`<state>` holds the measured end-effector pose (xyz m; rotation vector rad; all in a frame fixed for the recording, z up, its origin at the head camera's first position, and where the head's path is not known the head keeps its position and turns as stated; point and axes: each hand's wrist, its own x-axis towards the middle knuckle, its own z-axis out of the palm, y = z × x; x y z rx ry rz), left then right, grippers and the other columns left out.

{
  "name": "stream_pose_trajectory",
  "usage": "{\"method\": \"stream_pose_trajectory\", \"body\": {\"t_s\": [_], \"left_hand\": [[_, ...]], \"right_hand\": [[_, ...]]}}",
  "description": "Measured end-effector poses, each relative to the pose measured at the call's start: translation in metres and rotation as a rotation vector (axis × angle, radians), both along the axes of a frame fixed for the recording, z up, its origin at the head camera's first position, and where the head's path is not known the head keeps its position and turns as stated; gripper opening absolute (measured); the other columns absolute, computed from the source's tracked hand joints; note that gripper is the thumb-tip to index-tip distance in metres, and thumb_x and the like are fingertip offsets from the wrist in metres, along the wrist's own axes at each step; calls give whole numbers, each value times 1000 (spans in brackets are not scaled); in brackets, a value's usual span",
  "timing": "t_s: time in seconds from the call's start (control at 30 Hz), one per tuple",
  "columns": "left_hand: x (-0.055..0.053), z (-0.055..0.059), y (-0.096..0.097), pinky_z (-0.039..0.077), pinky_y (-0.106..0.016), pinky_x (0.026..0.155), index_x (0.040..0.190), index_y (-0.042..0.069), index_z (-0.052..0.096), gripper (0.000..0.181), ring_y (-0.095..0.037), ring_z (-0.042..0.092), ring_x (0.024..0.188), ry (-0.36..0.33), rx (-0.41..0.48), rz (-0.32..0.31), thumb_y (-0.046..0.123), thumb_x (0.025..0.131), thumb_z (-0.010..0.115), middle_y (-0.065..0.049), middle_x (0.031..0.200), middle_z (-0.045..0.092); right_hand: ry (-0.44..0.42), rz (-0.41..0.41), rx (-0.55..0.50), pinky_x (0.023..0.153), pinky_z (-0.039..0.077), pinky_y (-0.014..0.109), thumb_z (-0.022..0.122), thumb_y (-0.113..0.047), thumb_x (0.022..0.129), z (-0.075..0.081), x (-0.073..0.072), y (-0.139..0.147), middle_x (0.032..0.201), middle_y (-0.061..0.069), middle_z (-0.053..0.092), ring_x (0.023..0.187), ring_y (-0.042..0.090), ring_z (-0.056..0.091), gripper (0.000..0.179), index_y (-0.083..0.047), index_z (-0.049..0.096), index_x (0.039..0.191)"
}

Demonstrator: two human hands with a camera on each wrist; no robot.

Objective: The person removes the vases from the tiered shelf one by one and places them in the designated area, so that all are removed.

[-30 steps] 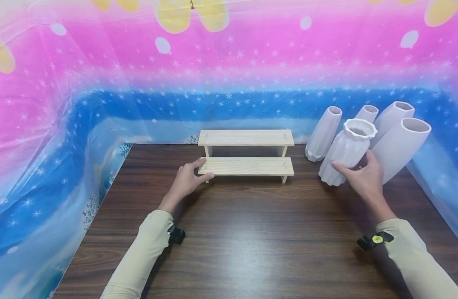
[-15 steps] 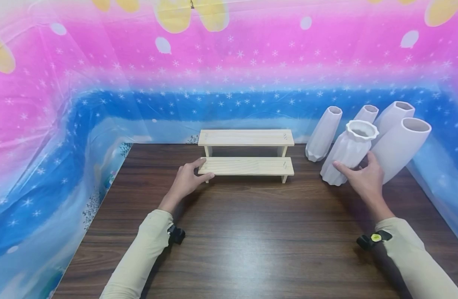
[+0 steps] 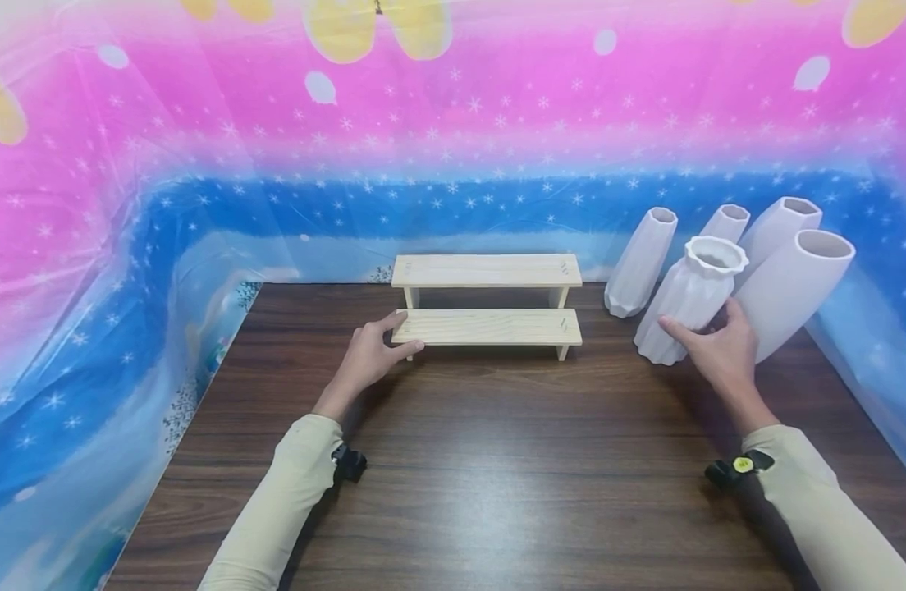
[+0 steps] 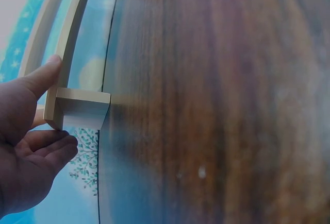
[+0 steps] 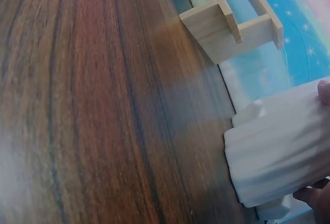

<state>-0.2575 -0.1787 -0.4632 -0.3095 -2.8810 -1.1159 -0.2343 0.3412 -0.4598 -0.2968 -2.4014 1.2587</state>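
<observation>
A two-step wooden stand [image 3: 490, 327] of pale wood stands at the back of the dark table. My left hand [image 3: 368, 357] holds the left end of its lower step, the thumb at the front edge; in the left wrist view the hand [image 4: 31, 131] has the board's end [image 4: 54, 103] between thumb and fingers. To the right, my right hand [image 3: 722, 353] grips the lower body of a white ribbed vase [image 3: 693, 300] with a frilled rim. The vase's base [image 5: 240, 167] is close to the table in the right wrist view. The right fingers are mostly hidden behind the vase.
A slim white vase [image 3: 641, 263] stands left of the held one. Behind it are another slim vase [image 3: 728, 223] and a wider one [image 3: 781, 230], with a large oval-mouthed vase [image 3: 796, 291] at right. A printed cloth [image 3: 453, 148] hangs along the table's [image 3: 490, 460] back.
The frilled vase has shifted slightly right in my right hand's grip. My left hand and the stand have stayed put.
</observation>
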Motion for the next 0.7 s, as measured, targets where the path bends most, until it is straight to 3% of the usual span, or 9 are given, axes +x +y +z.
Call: {"method": "stream_pose_trajectory", "body": {"t_s": [0.1,0.2,0.33,0.53,0.7], "left_hand": [[0,0,0,37,-37,62,152,9,50,73,-16,26,53,3,1,0,42,93,76,-17,157,44],[0,1,0,40,-37,69,152,9,50,73,-20,41,64,3,-4,1,43,93,76,-17,157,45],[1,1,1,42,-39,75,152,8,50,73,-25,48,75,-1,-4,1,43,93,76,-17,157,45],[1,1,1,40,-37,68,152,8,50,73,-18,32,58,4,-9,-4,43,93,75,-17,157,44],[0,1,1,37,-36,62,152,8,49,73,-14,25,53,6,-13,-7,43,93,75,-17,157,44]], "right_hand": [[3,8,-2,113,36,57,88,-46,79,-1,0,0,147,16,54,135,36,49,93,-9,44,152],[13,11,4,113,36,57,89,-45,78,-1,1,1,147,16,55,135,36,50,93,-9,44,151],[29,17,15,113,37,56,89,-44,78,1,4,0,146,16,55,135,35,50,92,-9,45,151],[35,18,-14,107,45,50,89,-42,79,7,9,-2,148,10,56,134,28,53,86,-17,47,151],[11,5,-69,108,45,43,88,-41,80,13,19,-2,154,9,51,138,27,51,88,-23,45,154]]}}
